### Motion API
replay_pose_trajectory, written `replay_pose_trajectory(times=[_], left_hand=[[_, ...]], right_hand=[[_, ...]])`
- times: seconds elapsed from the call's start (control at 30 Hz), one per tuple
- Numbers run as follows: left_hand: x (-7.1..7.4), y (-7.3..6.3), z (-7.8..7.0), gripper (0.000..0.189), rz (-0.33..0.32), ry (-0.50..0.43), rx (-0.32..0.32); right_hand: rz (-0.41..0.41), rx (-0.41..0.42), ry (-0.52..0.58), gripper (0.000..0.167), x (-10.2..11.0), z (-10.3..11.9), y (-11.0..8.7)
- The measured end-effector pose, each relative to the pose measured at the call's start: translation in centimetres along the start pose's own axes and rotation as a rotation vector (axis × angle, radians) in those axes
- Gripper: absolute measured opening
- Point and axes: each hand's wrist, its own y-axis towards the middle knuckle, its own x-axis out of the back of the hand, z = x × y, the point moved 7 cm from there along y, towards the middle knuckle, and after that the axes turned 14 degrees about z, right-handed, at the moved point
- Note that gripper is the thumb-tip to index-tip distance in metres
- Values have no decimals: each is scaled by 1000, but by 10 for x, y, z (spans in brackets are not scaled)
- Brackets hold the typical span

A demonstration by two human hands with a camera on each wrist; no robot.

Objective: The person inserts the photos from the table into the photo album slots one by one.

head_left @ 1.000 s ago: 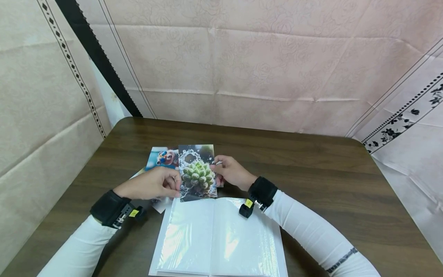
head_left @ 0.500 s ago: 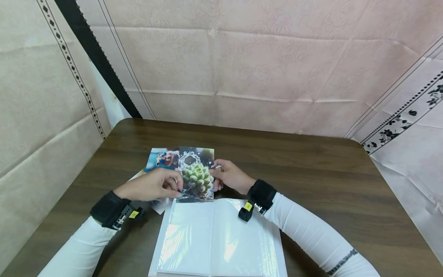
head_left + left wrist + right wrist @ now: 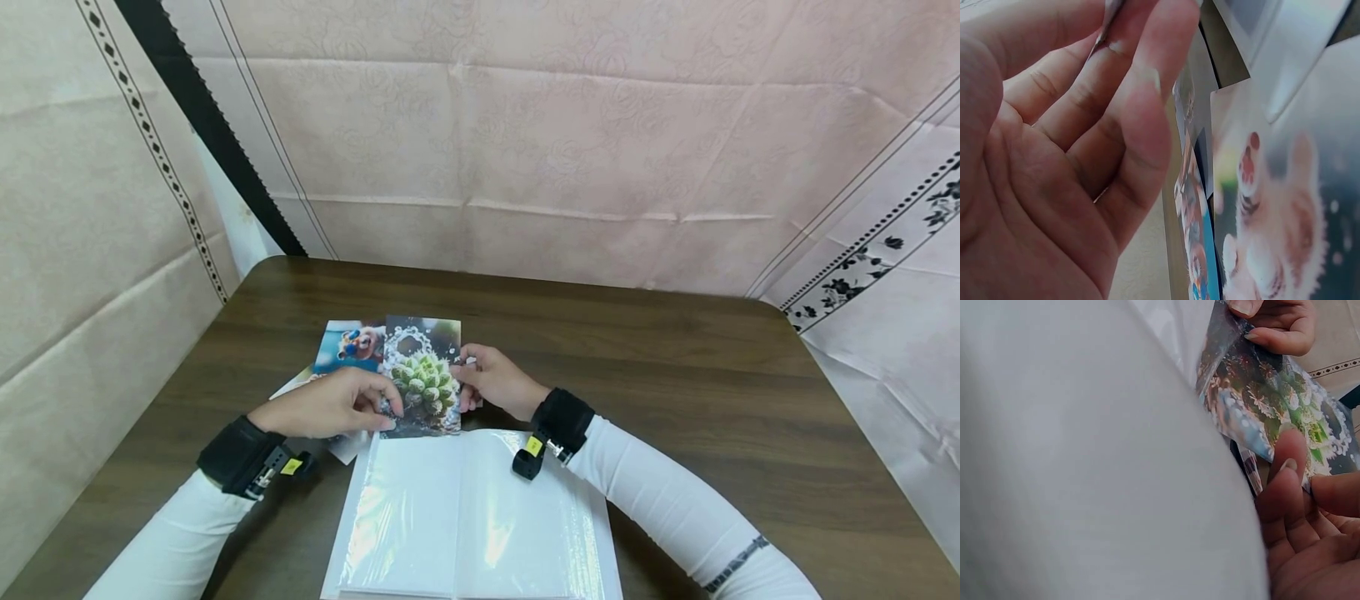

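Observation:
A photo print of a green succulent (image 3: pixel 426 379) stands up behind the top edge of an opened photo album (image 3: pixel 412 508) with clear pockets. My left hand (image 3: pixel 330 402) pinches its lower left corner between thumb and forefinger. On the opposite side, my right hand (image 3: pixel 497 382) grips the right edge, its thumb on the front. The right wrist view has the print (image 3: pixel 1310 419) slightly bowed between both hands, with the album's white page filling the left side. Beside my left palm (image 3: pixel 1035 200), the left wrist view has a photo of a furry animal (image 3: pixel 1272 231).
Several more prints lie left of the album, among them a blue one with a figure in goggles (image 3: pixel 352 346), partly under my left hand. The brown wooden table (image 3: pixel 637 358) reaches back to a pale patterned cloth (image 3: pixel 525 150).
The succulent print has shifted very slightly left, with the right hand following. My left thumb and forefinger now overlap its lower left corner a little more.

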Motion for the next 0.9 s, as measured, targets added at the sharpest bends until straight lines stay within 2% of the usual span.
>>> replay_pose_trajectory(times=[0.37, 0.6, 0.9], left_hand=[[-2, 3, 0, 13, 22, 11, -5], [-6, 4, 0, 16, 34, 20, 6], [-14, 5, -4, 9, 82, 66, 15]], right_hand=[[39, -22, -6, 14, 1, -5, -2], [0, -13, -32, 11, 3, -2, -2], [10, -22, -10, 13, 1, -4, -1]])
